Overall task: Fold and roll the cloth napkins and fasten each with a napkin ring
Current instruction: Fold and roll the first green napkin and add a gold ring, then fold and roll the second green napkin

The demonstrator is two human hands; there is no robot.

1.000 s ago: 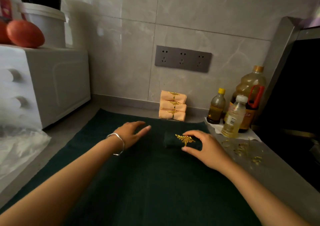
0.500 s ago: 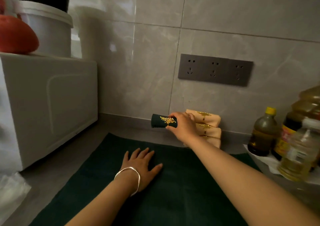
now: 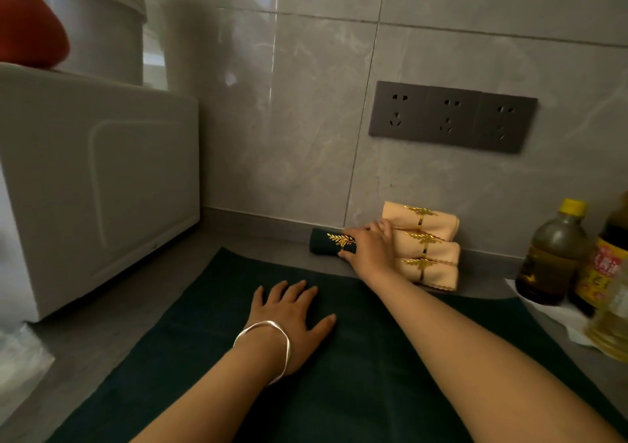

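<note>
A rolled dark green napkin (image 3: 321, 241) with a gold leaf ring (image 3: 341, 238) lies on the grey counter against the wall's base. My right hand (image 3: 368, 248) grips its right end, thumb in front and fingers behind. Just right of it, three peach rolled napkins (image 3: 429, 246) with gold rings are stacked against the wall. My left hand (image 3: 291, 318), a silver bangle on its wrist, rests flat with fingers spread on a dark green cloth (image 3: 238, 374) spread over the counter.
A white appliance (image 3: 95, 177) stands at the left with a white bucket (image 3: 98, 24) on top. Oil bottles (image 3: 550, 255) stand at the right on white paper. A grey socket strip (image 3: 452, 116) is on the tiled wall.
My right hand lifted the ringed green roll from the cloth, carried it to the wall and lowered it onto the counter beside the peach stack. My left hand settled flat on the cloth.
</note>
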